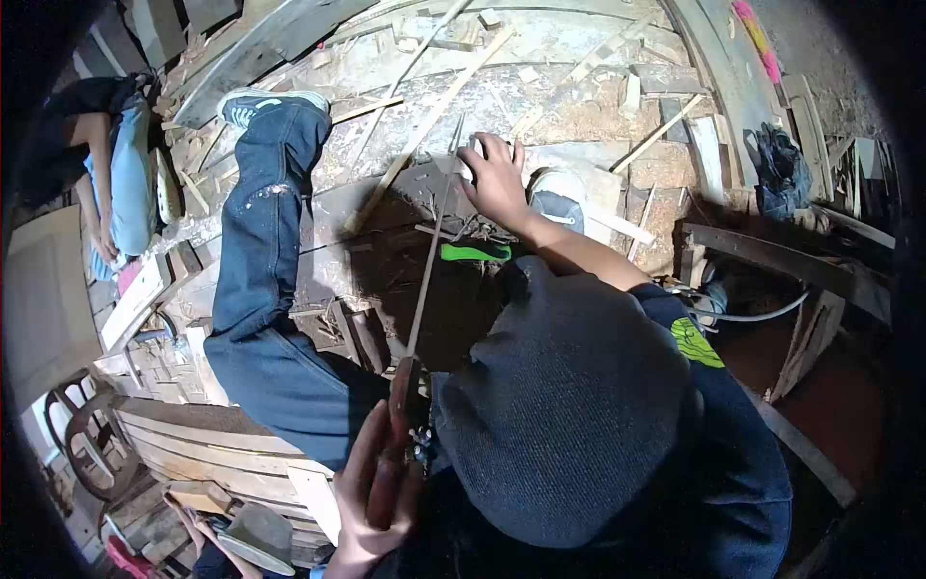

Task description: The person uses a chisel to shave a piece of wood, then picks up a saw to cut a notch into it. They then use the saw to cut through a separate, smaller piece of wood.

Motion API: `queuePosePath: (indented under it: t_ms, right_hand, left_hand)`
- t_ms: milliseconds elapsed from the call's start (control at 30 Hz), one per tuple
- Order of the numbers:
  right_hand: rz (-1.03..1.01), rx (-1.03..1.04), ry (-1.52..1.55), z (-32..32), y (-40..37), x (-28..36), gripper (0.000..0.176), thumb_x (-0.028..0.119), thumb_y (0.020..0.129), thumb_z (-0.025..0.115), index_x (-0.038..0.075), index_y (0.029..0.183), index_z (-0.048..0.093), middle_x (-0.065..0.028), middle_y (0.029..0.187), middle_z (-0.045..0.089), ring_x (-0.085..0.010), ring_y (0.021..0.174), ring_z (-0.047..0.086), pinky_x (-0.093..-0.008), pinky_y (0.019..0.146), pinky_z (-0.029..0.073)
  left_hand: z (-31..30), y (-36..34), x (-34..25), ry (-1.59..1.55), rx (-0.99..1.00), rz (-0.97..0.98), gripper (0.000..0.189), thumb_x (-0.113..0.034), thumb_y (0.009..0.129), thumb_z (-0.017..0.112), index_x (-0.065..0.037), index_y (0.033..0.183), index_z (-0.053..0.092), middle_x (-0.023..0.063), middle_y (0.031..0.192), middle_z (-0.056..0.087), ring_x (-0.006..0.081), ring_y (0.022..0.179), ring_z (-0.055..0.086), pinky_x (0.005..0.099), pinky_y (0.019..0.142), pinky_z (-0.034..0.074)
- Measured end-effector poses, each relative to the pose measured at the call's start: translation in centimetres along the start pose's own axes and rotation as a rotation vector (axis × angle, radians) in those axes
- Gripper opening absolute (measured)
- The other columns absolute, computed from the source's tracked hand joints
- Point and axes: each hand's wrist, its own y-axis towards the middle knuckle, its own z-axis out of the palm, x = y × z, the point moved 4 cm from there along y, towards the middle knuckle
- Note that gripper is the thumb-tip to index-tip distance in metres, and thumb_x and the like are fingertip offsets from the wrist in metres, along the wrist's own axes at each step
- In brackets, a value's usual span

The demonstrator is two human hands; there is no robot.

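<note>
My left hand (378, 497) is wrapped around the reddish-brown wooden handle of a handsaw (425, 280). Its narrow blade, seen nearly edge-on, runs up and away, and the tip overlaps a dark board (405, 190). Beside the far part of the blade, my right hand (498, 179) is spread, fingers slightly bent, with fingertips close to a small pale piece of wood (447, 164). A bright green strip (476, 252) lies below the right hand, right of the blade. A dark cap (574, 415) hides much of the lower middle.
My denim-clad leg (256, 241) stretches along the left. Wood strips (434, 125) and offcuts litter the floor. Another person (92, 164) sits at far left; another person's arm (207, 536) shows at lower left. A black plastic bag (779, 174) and a wooden frame (781, 256) are at right.
</note>
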Motion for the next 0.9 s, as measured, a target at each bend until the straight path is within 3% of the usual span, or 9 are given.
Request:
queuePosePath:
  t_ms: [100,167,233,267,300,367,500,733,900]
  right_hand:
    - [-0.030,-0.010,-0.010,0.0,0.1,0.1,0.039,0.033,0.082,0.070,0.015,0.116,0.064,-0.0182,0.130,0.046,-0.0341,0.132,0.036,-0.0647,0.109,0.017]
    - [-0.006,-0.034,-0.008,0.0,0.0,0.2,0.039,0.028,0.080,0.072,0.014,0.115,0.061,-0.0165,0.131,0.047,-0.0337,0.129,0.039,-0.0615,0.108,0.019]
    - [-0.012,-0.044,-0.005,-0.1,0.1,0.3,0.039,0.027,0.080,0.072,0.014,0.115,0.061,-0.0163,0.131,0.047,-0.0335,0.129,0.040,-0.0608,0.107,0.019]
    - [-0.012,-0.040,-0.014,0.0,0.1,0.3,0.039,0.027,0.080,0.072,0.013,0.114,0.061,-0.0162,0.131,0.047,-0.0334,0.129,0.040,-0.0608,0.107,0.019]
    - [-0.012,-0.036,-0.026,0.0,0.1,0.2,0.039,0.026,0.080,0.072,0.012,0.114,0.061,-0.0162,0.131,0.047,-0.0333,0.129,0.040,-0.0607,0.107,0.020]
    - [-0.023,-0.048,-0.009,0.0,0.0,0.2,0.038,0.026,0.080,0.072,0.012,0.113,0.060,-0.0160,0.130,0.047,-0.0330,0.128,0.040,-0.0608,0.106,0.021]
    - [-0.023,-0.045,-0.004,0.0,-0.1,0.3,0.038,0.027,0.082,0.070,0.013,0.115,0.060,-0.0170,0.132,0.047,-0.0349,0.129,0.040,-0.0638,0.105,0.019]
    - [0.005,0.009,-0.013,0.1,0.0,0.2,0.039,0.030,0.083,0.068,0.014,0.118,0.062,-0.0170,0.132,0.045,-0.0345,0.131,0.037,-0.0658,0.107,0.017]
    - [-0.002,-0.017,-0.003,0.1,0.0,0.2,0.039,0.032,0.083,0.068,0.015,0.117,0.064,-0.0164,0.130,0.045,-0.0338,0.131,0.036,-0.0668,0.107,0.017]
  left_hand:
    - [-0.3,-0.5,-0.3,0.131,-0.032,0.019,0.066,0.003,0.079,0.063,0.013,0.138,0.036,0.0287,0.128,0.055,0.0291,0.114,0.060,0.0333,0.098,0.045]
    - [0.1,-0.7,-0.3,0.198,-0.034,0.131,0.065,0.003,0.078,0.063,0.015,0.137,0.037,0.0311,0.127,0.055,0.0322,0.115,0.060,0.0352,0.098,0.046]
    - [0.4,-0.5,0.5,-0.071,-0.018,-0.063,0.066,0.003,0.077,0.063,0.017,0.136,0.036,0.0323,0.127,0.054,0.0350,0.116,0.060,0.0369,0.098,0.047]
    - [0.5,-0.3,-0.4,0.278,0.013,0.154,0.066,0.003,0.078,0.062,0.017,0.137,0.035,0.0311,0.129,0.054,0.0337,0.116,0.060,0.0365,0.098,0.047]
    - [0.4,-0.2,-0.3,0.278,0.012,0.157,0.066,0.003,0.078,0.062,0.017,0.137,0.035,0.0311,0.129,0.054,0.0337,0.116,0.060,0.0365,0.098,0.047]
    - [0.3,-0.4,0.3,0.046,0.010,0.066,0.068,0.003,0.078,0.063,0.014,0.139,0.035,0.0294,0.129,0.055,0.0315,0.115,0.060,0.0350,0.097,0.047]
    - [0.2,-1.3,0.2,0.102,-0.038,-0.103,0.068,0.002,0.078,0.062,0.014,0.139,0.035,0.0283,0.128,0.056,0.0316,0.115,0.061,0.0343,0.097,0.048]
    - [0.8,-0.4,-0.6,0.300,0.090,0.279,0.065,0.005,0.080,0.062,0.018,0.137,0.034,0.0336,0.131,0.051,0.0373,0.116,0.060,0.0363,0.096,0.049]
    - [0.8,-1.2,-0.2,0.134,0.011,0.110,0.066,0.006,0.080,0.062,0.018,0.138,0.033,0.0330,0.131,0.051,0.0365,0.120,0.057,0.0361,0.098,0.047]
